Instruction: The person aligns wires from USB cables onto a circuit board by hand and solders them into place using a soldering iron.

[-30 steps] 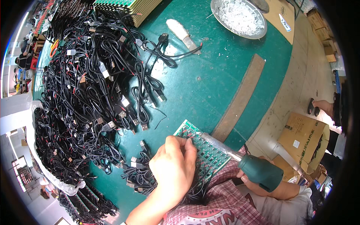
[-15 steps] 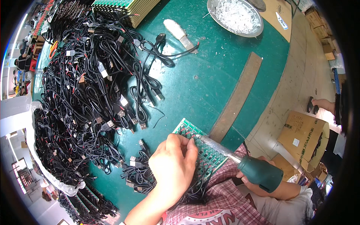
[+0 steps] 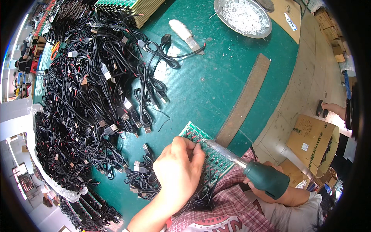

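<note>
My left hand is closed in a pinch over a green circuit board, at the red wire end of a black cable; its fingertips partly hide the wire. The board carries rows of small parts and several red wire ends. In my right hand is a dark green soldering iron, its metal barrel slanting up and left. The iron's tip touches or nearly touches the board beside my left fingertips. Bundled black USB cables lie left of and below my left hand.
A large heap of black USB cables covers the table's left side. Stacked circuit boards stand at the back. A wrapped-handle blade, a metal dish of white flakes and a brown strip lie beyond the board. A carton stands right.
The soldering iron has shifted very slightly left. My left hand stays at nearly the same spot on the board, still pinching.
</note>
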`<state>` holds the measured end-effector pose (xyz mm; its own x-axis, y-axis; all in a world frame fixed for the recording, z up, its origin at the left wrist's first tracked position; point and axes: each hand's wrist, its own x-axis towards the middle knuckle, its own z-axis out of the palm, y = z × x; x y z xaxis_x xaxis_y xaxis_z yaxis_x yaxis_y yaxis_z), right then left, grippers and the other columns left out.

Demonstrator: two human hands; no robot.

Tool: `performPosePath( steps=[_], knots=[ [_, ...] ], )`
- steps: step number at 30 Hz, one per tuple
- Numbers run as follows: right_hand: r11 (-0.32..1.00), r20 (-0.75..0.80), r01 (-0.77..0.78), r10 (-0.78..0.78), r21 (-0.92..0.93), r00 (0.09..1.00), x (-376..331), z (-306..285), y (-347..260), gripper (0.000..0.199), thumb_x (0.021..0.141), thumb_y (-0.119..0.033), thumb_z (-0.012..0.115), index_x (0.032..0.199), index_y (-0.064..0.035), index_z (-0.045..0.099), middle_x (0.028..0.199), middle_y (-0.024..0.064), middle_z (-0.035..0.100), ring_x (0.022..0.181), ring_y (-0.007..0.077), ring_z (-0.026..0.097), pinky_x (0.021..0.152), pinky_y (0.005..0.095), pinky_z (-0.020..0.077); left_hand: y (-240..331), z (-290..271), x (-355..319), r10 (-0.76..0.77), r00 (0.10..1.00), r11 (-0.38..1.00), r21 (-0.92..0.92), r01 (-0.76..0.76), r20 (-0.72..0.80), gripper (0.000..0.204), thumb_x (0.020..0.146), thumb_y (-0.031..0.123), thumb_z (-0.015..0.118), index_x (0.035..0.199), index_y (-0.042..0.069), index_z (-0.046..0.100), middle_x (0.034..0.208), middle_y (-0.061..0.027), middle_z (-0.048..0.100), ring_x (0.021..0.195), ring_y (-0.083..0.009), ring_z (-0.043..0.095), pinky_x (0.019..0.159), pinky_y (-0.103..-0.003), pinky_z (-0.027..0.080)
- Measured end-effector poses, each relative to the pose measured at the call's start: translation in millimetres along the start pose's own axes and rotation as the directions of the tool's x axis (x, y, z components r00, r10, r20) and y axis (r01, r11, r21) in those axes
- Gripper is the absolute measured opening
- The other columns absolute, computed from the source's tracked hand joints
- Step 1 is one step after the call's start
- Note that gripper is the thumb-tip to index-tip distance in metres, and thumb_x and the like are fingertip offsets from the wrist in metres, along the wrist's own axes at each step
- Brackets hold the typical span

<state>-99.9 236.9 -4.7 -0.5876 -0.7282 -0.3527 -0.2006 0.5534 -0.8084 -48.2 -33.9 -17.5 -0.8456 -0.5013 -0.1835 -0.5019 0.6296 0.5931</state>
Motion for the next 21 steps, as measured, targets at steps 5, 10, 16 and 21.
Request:
performPosePath(
  steps=[5, 10, 16, 21],
  knots=[
    [1.0, 0.003, -0.004, 0.004, -0.006, 1.0, -1, 2, 0, 0.011, 0.083, -0.009, 0.073, 0.093, -0.0131, 0.075, 0.091, -0.0024, 0.077, 0.084, 0.0205, 0.065, 0.07, 0.0375, 0.0519, 0, -1, 0, -0.01, 1.0, 1.0, -0.007, 0.01, 0.01, 0.02, 0.084, 0.007, 0.079, 0.084, 0.001, 0.06, 0.068, -0.0087, 0.067, 0.058, -0.0176, 0.068, 0.057, -0.031, 0.053],
    [0.99, -0.02, 0.017, -0.02, -0.142, 1.0, -6, 1, 2, 0.009, 0.085, -0.009, 0.071, 0.093, -0.0119, 0.073, 0.089, -0.0014, 0.075, 0.081, 0.0204, 0.067, 0.072, 0.036, 0.05, 1, -3, 2, -0.014, 1.0, 1.0, -0.009, 0.014, 0.021, 0.019, 0.084, 0.006, 0.078, 0.084, 0.001, 0.06, 0.068, -0.0091, 0.068, 0.058, -0.018, 0.067, 0.057, -0.031, 0.054],
    [0.998, -0.044, -0.012, 0.009, -0.061, 0.999, -4, 3, -1, 0.008, 0.086, -0.009, 0.069, 0.093, -0.0106, 0.072, 0.089, -0.0002, 0.074, 0.082, 0.0207, 0.067, 0.079, 0.0359, 0.0482, 1, -4, 3, -0.014, 1.0, 1.0, -0.01, 0.014, 0.015, 0.019, 0.084, 0.007, 0.078, 0.084, 0.001, 0.06, 0.068, -0.0094, 0.068, 0.058, -0.0185, 0.067, 0.058, -0.031, 0.054],
    [0.974, -0.049, 0.058, -0.07, -0.219, 0.996, 1, 8, 8, 0.019, 0.082, -0.017, 0.073, 0.1, -0.0127, 0.073, 0.092, 0.0021, 0.071, 0.082, 0.022, 0.066, 0.067, 0.0382, 0.0506, 2, -4, 2, -0.023, 0.999, 1.0, 0.008, 0.023, 0.022, 0.019, 0.084, 0.008, 0.078, 0.084, 0.001, 0.061, 0.068, -0.009, 0.068, 0.058, -0.0189, 0.067, 0.058, -0.032, 0.054]
  ],
)
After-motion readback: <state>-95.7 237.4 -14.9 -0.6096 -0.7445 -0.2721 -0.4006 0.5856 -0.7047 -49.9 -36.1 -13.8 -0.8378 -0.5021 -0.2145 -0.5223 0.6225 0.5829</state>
